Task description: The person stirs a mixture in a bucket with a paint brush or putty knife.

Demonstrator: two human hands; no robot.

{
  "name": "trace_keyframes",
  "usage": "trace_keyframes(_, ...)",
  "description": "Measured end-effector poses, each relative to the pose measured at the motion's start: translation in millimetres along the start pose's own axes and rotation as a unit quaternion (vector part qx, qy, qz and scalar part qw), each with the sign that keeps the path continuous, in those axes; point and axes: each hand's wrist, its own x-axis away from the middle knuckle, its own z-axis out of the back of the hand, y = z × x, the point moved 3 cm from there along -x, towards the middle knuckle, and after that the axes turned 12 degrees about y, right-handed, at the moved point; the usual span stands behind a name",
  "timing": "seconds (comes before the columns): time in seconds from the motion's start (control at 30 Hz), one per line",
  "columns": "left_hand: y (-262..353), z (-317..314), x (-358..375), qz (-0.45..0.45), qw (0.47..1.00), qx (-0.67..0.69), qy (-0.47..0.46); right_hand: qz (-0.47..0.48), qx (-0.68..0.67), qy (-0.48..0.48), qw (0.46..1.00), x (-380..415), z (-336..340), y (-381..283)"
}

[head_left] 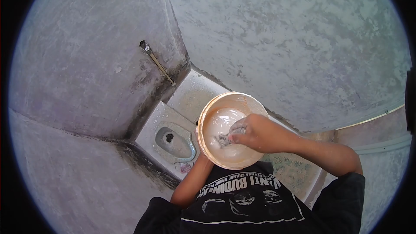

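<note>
1 pale bucket (236, 161) is near the black shirt (268, 210), right of the squat toilet (184, 151) in view. The right hand (253, 133) is clenched around a wet greyish object (223, 140) in the whitish liquid (216, 124); the left hand (197, 138) touches the outside, but its grip I cannot tell

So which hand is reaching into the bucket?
The right hand: it reaches into the bucket, a whitish thing in its fingers, while the left hand is outside, at the bucket's side.
</note>
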Motion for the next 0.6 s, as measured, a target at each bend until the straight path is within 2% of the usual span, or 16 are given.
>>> trace_keyframes(0.03,0,12,-4,0.026,0.999,0.032,-0.015,0.002,0.001,-0.001,1.0,1,7,-6)
trace_keyframes(0.07,0,34,-5,0.019,0.997,-0.073,0.029,-0.016,0.013,0.009,1.0,5,20,-17)
trace_keyframes(0.1,1,51,-13,0.014,0.997,-0.071,0.029,-0.033,0.026,0.018,0.999,8,29,-25)
trace_keyframes(0.13,1,70,-23,0.005,0.98,-0.191,0.047,0.051,0.058,0.081,0.994,14,35,-31)
trace_keyframes(0.17,1,81,-27,-0.004,0.949,-0.309,0.065,0.053,0.059,0.077,0.994,17,33,-32)
trace_keyframes(0.2,-1,17,-2,0.007,0.936,-0.332,0.115,0.082,0.165,0.113,0.976,19,34,-34)
trace_keyframes(0.23,-1,8,5,0.007,0.936,-0.333,0.115,0.109,0.268,0.15,0.945,22,34,-35)
trace_keyframes(0.27,-2,-2,11,0.005,0.947,-0.303,0.104,0.107,0.267,0.153,0.945,23,31,-33)
trace_keyframes(0.33,-2,-17,18,0.001,0.966,-0.244,0.081,0.074,0.341,0.078,0.934,20,19,-25)
trace_keyframes(0.37,-2,-24,20,-0.002,0.975,-0.213,0.069,0.073,0.343,0.081,0.933,20,22,-28)
trace_keyframes(0.43,-1,-32,23,-0.012,0.988,-0.145,0.046,0.027,0.309,-0.018,0.951,19,23,-31)
trace_keyframes(0.47,0,-35,23,-0.017,0.993,-0.112,0.035,0.028,0.31,-0.017,0.95,19,22,-29)
trace_keyframes(0.53,5,-41,21,-0.028,0.999,-0.044,0.01,0.014,0.199,-0.028,0.979,20,15,-17)
trace_keyframes(0.57,5,-40,16,-0.031,0.999,-0.044,0.003,0.019,0.205,-0.024,0.978,17,15,-14)
trace_keyframes(0.6,4,-33,14,-0.04,0.998,-0.047,0.004,0.001,0.145,-0.029,0.989,15,13,-11)
